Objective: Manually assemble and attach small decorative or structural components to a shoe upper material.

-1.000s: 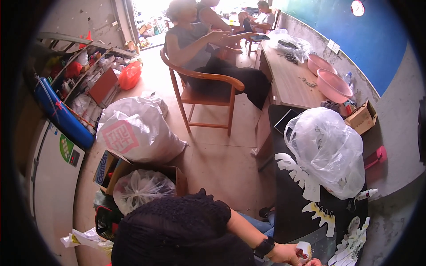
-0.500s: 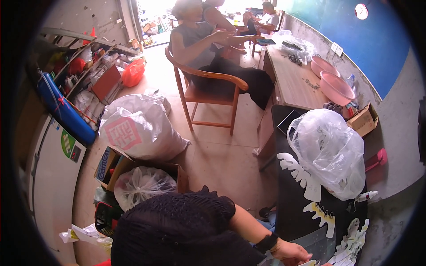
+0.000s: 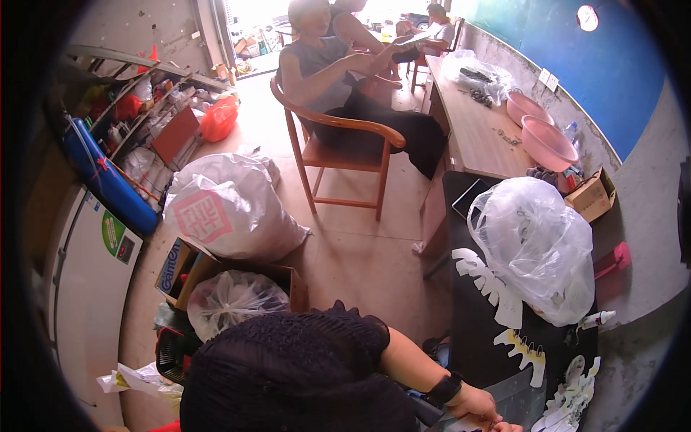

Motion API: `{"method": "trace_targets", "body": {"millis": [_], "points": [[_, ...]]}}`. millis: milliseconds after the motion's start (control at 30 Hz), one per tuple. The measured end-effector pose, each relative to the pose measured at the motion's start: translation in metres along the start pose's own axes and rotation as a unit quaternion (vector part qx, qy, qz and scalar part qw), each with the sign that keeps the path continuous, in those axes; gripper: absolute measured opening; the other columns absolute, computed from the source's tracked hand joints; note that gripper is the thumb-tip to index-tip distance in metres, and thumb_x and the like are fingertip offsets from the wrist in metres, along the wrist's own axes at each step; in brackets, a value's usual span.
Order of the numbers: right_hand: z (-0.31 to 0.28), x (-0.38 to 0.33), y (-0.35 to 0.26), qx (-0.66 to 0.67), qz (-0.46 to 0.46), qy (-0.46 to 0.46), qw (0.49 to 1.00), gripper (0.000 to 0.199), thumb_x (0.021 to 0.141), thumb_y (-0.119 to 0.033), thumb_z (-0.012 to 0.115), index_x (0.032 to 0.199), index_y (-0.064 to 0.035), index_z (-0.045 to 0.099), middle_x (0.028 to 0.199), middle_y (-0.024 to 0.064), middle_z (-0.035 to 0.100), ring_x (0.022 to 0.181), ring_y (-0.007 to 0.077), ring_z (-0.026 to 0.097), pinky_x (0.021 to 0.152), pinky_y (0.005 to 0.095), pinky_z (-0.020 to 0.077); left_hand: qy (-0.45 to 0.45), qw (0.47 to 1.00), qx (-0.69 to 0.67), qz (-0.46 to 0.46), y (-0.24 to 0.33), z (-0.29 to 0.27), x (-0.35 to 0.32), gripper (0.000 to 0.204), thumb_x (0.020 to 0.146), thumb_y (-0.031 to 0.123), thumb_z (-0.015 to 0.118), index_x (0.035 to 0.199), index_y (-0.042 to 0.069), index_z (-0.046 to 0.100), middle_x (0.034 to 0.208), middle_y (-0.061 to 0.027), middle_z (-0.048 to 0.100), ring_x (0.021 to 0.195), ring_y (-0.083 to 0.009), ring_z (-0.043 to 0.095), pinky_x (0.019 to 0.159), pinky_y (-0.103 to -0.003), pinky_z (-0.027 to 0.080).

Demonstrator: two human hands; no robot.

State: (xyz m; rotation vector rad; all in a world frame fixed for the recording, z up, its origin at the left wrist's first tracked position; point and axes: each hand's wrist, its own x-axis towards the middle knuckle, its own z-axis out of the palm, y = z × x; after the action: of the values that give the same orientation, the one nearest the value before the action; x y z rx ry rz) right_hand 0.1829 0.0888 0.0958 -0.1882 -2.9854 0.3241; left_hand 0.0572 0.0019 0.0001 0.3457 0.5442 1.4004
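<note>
At the near bench edge my left hand [image 3: 479,405], black-banded at the wrist, rests its fingers [image 3: 497,417] on a grey sheet [image 3: 520,397]; I cannot tell whether they grip anything. Just beyond, on the black bench [image 3: 471,338], lie two scalloped white paper cut-out strips [image 3: 495,289], their long axes running diagonally away from me. One clear plastic bag [image 3: 536,245] stands beside them and two pink basins [image 3: 547,142] sit farther off, above a tan floor [image 3: 360,252].

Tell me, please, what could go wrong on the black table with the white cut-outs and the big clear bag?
1. The white cut-outs hang over the edge of the black table; the hand of the seated person in black, close by, might brush them to the floor.
2. The full clear bag stands right beside them and may sag onto them.
3. The small white bottle lies on its side near the far edge and could roll off.
</note>
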Motion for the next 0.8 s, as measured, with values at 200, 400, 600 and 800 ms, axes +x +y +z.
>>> {"method": "trace_targets", "body": {"millis": [200,400,600,800], "points": [[0.015,-0.006,-0.002,0.033,0.034,0.032,0.998,0.010,0.083,-0.007,0.056,0.092,-0.0062,0.059,0.089,0.0126,0.052,0.087,0.0312,0.051,0.077,0.0408,0.0395,0.038,0.998,-0.021,-0.044,-0.011,-0.016,0.010,0.021,0.093,0.013,0.048,0.085,-0.003,0.060,0.073,-0.0112,0.065,0.060,-0.0178,0.061,0.053,-0.027,0.051],[0.008,-0.006,-0.005,0.063,0.035,0.046,0.996,0.006,0.083,-0.006,0.055,0.087,-0.0035,0.058,0.085,0.0145,0.053,0.084,0.0324,0.051,0.078,0.0408,0.0402,0.046,0.998,-0.034,-0.028,-0.011,-0.011,0.012,0.017,0.091,0.013,0.053,0.084,0.000,0.061,0.072,-0.0095,0.065,0.058,-0.0165,0.061,0.052,-0.026,0.051],[-0.011,-0.003,-0.003,0.023,0.015,0.096,0.995,0.004,0.083,-0.003,0.055,0.086,-0.0021,0.058,0.082,0.0152,0.053,0.082,0.0336,0.051,0.076,0.0413,0.0412,0.027,0.999,-0.016,0.022,-0.006,0.003,0.026,0.008,0.089,0.009,0.057,0.081,0.006,0.055,0.072,-0.0018,0.058,0.066,-0.0116,0.056,0.058,-0.026,0.048],[-0.021,-0.003,-0.008,0.003,0.064,0.075,0.995,0.006,0.084,-0.005,0.056,0.088,-0.0016,0.058,0.088,0.0149,0.057,0.089,0.0327,0.054,0.077,0.0395,0.0436,-0.038,0.996,-0.075,0.034,-0.011,-0.001,0.033,0.011,0.090,0.014,0.058,0.084,0.006,0.054,0.072,-0.0033,0.058,0.064,-0.0130,0.059,0.058,-0.027,0.051]]}}
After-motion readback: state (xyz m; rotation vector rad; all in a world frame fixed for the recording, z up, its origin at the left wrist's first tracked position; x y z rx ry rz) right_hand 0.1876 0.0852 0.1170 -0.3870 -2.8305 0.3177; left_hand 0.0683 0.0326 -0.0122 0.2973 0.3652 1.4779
